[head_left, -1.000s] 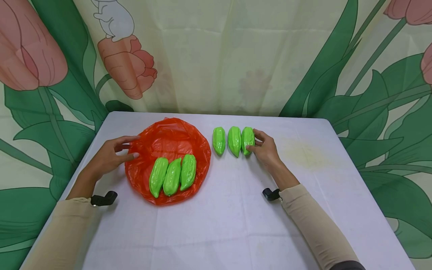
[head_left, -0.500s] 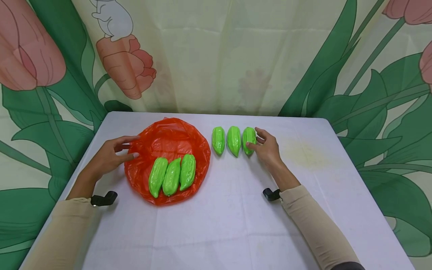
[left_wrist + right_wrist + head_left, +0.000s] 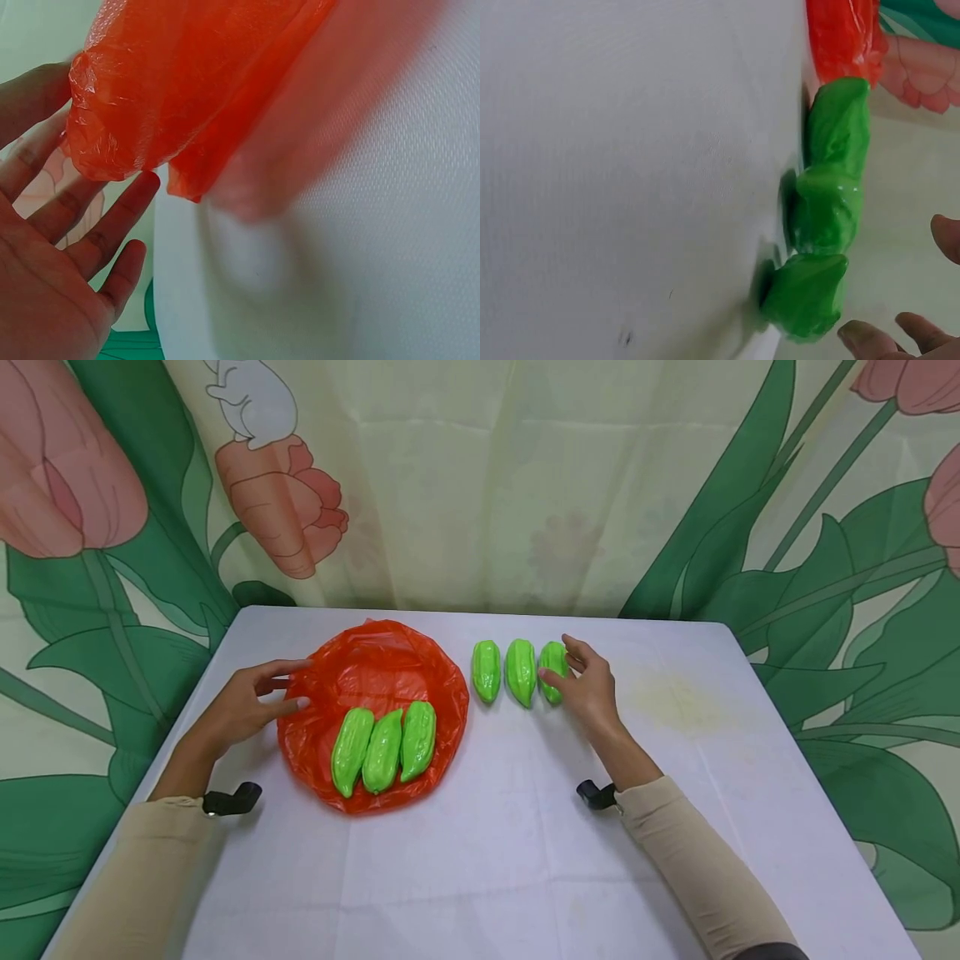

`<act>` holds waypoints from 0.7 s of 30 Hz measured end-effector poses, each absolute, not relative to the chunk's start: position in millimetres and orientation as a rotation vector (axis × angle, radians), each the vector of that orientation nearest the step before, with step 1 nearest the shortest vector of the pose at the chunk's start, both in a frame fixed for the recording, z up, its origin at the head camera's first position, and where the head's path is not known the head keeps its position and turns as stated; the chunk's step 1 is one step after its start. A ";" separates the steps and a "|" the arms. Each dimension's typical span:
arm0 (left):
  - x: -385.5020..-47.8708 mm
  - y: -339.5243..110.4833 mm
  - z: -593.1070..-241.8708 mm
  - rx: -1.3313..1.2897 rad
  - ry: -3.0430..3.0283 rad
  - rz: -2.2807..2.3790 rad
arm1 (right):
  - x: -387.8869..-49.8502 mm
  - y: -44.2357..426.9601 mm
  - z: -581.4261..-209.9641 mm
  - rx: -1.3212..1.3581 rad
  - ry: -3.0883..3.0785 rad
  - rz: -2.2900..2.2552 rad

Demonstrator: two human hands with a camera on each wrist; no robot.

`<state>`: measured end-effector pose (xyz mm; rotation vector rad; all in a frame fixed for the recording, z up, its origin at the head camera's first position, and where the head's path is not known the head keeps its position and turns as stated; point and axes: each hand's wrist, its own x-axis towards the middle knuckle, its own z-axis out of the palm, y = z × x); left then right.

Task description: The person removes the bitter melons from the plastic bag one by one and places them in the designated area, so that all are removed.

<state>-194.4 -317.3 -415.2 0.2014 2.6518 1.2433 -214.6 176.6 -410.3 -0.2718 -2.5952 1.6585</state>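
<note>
In the head view, three glossy green ridged gourds lie in a row on the white table: the left gourd (image 3: 486, 671), the middle gourd (image 3: 521, 672) and the right gourd (image 3: 552, 660). My right hand (image 3: 592, 687) hovers at the right gourd, thumb and fingers spread, partly covering it. The right wrist view shows its fingertips (image 3: 866, 339) apart from the nearest gourd (image 3: 808, 296). A round, spread-out red plastic bag (image 3: 375, 652) holds three similar gourds (image 3: 383, 752). My left hand (image 3: 242, 706) touches the bag's left rim with extended fingers, also seen against the red plastic (image 3: 142, 105).
The white-covered table (image 3: 480, 877) ends at a back edge before a printed curtain (image 3: 480, 510) with tulips, leaves and a carrot. Black wrist cameras sit on the left wrist (image 3: 232, 800) and right wrist (image 3: 597, 794). A faint yellowish stain (image 3: 686, 702) marks the cloth.
My right hand has let go of the right gourd and risen slightly, fingers wider apart. That gourd stands a little further from the middle one. The left hand and bag have stayed put.
</note>
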 end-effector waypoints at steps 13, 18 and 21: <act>-192.3 -318.5 -415.3 0.216 2.654 1.260 | -197.1 139.7 -403.6 -0.183 -2.633 1.695; -192.4 -318.5 -415.6 0.201 2.644 1.263 | -191.4 126.2 -405.1 -0.143 -2.639 1.719; -192.3 -318.9 -416.2 0.200 2.641 1.266 | -188.4 118.6 -405.4 -0.110 -2.629 1.760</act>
